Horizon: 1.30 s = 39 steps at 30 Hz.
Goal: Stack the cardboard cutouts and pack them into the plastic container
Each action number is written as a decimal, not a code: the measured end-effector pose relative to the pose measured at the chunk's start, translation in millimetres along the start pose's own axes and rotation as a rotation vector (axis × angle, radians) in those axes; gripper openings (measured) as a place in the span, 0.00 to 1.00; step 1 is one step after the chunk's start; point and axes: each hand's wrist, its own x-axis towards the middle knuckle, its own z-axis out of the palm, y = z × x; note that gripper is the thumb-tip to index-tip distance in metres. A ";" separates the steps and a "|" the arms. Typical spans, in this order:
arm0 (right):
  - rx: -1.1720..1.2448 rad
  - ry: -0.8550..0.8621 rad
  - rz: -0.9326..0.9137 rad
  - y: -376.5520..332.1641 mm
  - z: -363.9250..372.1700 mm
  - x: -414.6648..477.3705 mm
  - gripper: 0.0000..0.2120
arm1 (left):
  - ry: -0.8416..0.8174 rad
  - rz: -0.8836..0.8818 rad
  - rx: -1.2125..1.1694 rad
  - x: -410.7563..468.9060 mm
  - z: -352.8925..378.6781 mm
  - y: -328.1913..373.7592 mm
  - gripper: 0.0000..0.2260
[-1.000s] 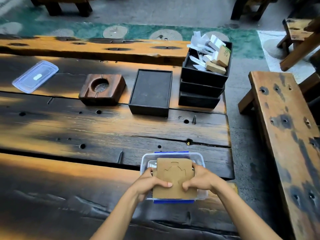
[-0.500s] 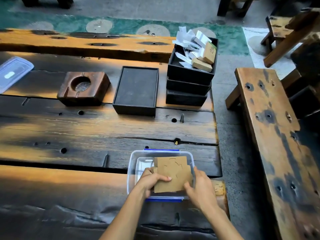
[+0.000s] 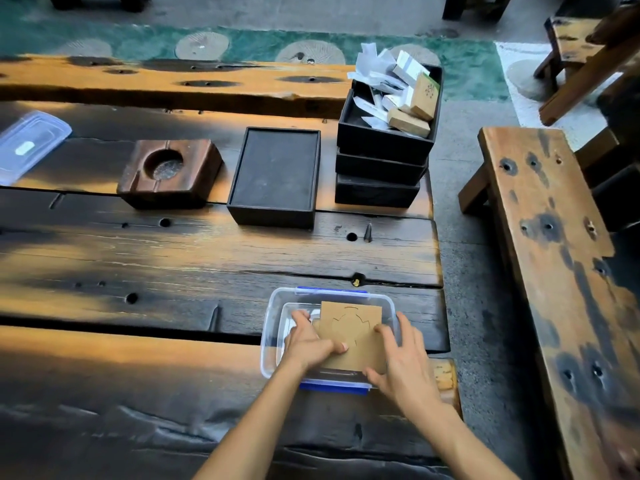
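Observation:
A clear plastic container (image 3: 273, 327) with blue clips stands at the near right of the wooden table. A stack of brown cardboard cutouts (image 3: 353, 327) sits inside it, tilted, with a flower-like outline cut in the top sheet. My left hand (image 3: 308, 341) grips the stack's left edge, thumb on top. My right hand (image 3: 401, 362) holds its right and near edge, over the container's right rim. The container's clear lid (image 3: 27, 143) lies at the far left of the table.
A wooden ashtray block (image 3: 169, 171) and a flat black box (image 3: 275, 174) sit mid-table. Three stacked black trays (image 3: 381, 168) hold papers and small cartons. A wooden bench (image 3: 554, 254) runs along the right; the table's right edge is close to the container.
The cardboard stack has gone from above the container down into it, with both hands still on its edges. The camera view shifted slightly.

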 end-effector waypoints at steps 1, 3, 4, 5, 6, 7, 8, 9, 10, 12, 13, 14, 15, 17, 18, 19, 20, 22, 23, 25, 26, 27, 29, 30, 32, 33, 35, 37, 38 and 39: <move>-0.050 -0.001 -0.067 0.2 0.3 3.5 0.39 | 0.017 0.063 0.100 -1.5 -1.8 1.4 0.38; -0.122 -0.016 -0.189 0.2 -0.8 12.9 0.38 | 0.054 0.249 0.274 -7.2 -3.1 1.3 0.33; -0.148 -0.042 -0.226 0.3 -2.4 18.0 0.39 | 0.055 0.342 0.370 -10.4 -2.5 -0.4 0.29; -0.159 -0.080 -0.244 0.6 -5.0 22.8 0.39 | 0.034 0.416 0.466 -12.8 -1.4 -2.9 0.27; -0.161 -0.109 -0.253 1.4 -7.3 26.9 0.39 | -0.001 0.464 0.554 -14.5 -0.7 -5.5 0.27; -0.165 -0.123 -0.260 2.4 -8.8 29.7 0.39 | -0.037 0.481 0.621 -14.1 -0.2 -7.7 0.30; -0.169 -0.128 -0.270 3.6 -9.4 31.2 0.38 | -0.062 0.470 0.664 -13.0 0.0 -8.7 0.33; -0.170 -0.133 -0.277 4.5 -9.9 31.6 0.38 | -0.073 0.453 0.700 -11.5 0.3 -7.4 0.35; -0.166 -0.135 -0.278 5.6 -10.4 31.8 0.38 | -0.080 0.441 0.749 -9.8 1.1 -4.5 0.36; -0.160 -0.134 -0.266 7.8 -10.3 31.5 0.41 | -0.084 0.450 0.902 -6.0 5.0 2.0 0.38; -0.167 -0.133 -0.262 9.1 -9.8 31.7 0.43 | -0.069 0.455 0.984 -4.6 7.7 4.9 0.38; -0.187 -0.132 -0.259 9.1 -8.6 32.0 0.45 | -0.046 0.451 1.048 -4.0 9.8 6.4 0.38; -0.220 -0.133 -0.257 8.5 -6.9 32.1 0.47 | -0.025 0.444 1.082 -3.2 11.7 6.6 0.38; -0.290 -0.146 -0.249 2.5 -3.6 33.7 0.48 | -0.011 0.418 1.089 -2.3 13.3 4.1 0.38; -0.324 -0.146 -0.245 -0.9 -3.2 34.7 0.47 | -0.012 0.413 1.088 -1.3 13.5 2.9 0.39; -0.367 -0.142 -0.240 -4.0 -3.2 35.5 0.45 | -0.014 0.417 1.095 0.3 13.8 1.9 0.40; -0.412 -0.138 -0.232 -6.5 -5.4 36.9 0.42 | -0.015 0.424 1.107 2.7 14.1 1.5 0.41; -0.457 -0.084 -0.215 -11.0 -12.4 39.3 0.38 | -0.015 0.433 1.127 6.9 13.2 3.7 0.43; -0.459 -0.076 -0.219 -11.9 -14.5 40.2 0.38 | -0.010 0.442 1.140 9.1 12.7 5.3 0.44; -0.447 -0.075 -0.245 -9.1 -11.8 43.5 0.40 | 0.011 0.458 1.171 13.1 11.6 7.5 0.44; -0.441 -0.085 -0.254 -7.1 -11.1 45.9 0.40 | 0.022 0.465 1.181 14.9 11.3 8.3 0.44; -0.434 -0.081 -0.259 -6.3 -11.9 47.5 0.41 | 0.033 0.469 1.190 15.3 11.0 9.5 0.44; -0.415 -0.084 -0.257 -5.2 -14.1 49.4 0.42 | 0.038 0.454 1.203 15.3 10.6 10.4 0.44; -0.396 -0.092 -0.251 -4.6 -15.4 49.6 0.44 | 0.039 0.444 1.207 14.2 10.2 11.5 0.45; -0.356 -0.087 -0.251 -4.2 -17.1 46.4 0.48 | 0.053 0.440 1.212 7.7 7.7 14.3 0.46; -0.328 -0.069 -0.245 -4.2 -17.9 43.4 0.48 | 0.057 0.443 1.211 3.3 5.3 15.7 0.47; -0.255 -0.053 -0.209 -6.3 -21.1 36.3 0.48 | 0.046 0.456 1.170 -8.8 -1.5 17.3 0.44; -0.206 -0.067 -0.170 -10.4 -23.8 30.8 0.50 | 0.031 0.482 1.111 -21.1 -10.4 16.6 0.41; -0.190 -0.071 -0.149 -13.0 -26.0 27.3 0.51 | 0.030 0.492 1.096 -27.3 -15.5 13.6 0.39; -0.152 -0.058 -0.121 -16.4 -28.4 24.5 0.51 | 0.056 0.506 1.093 -33.7 -18.3 13.3 0.37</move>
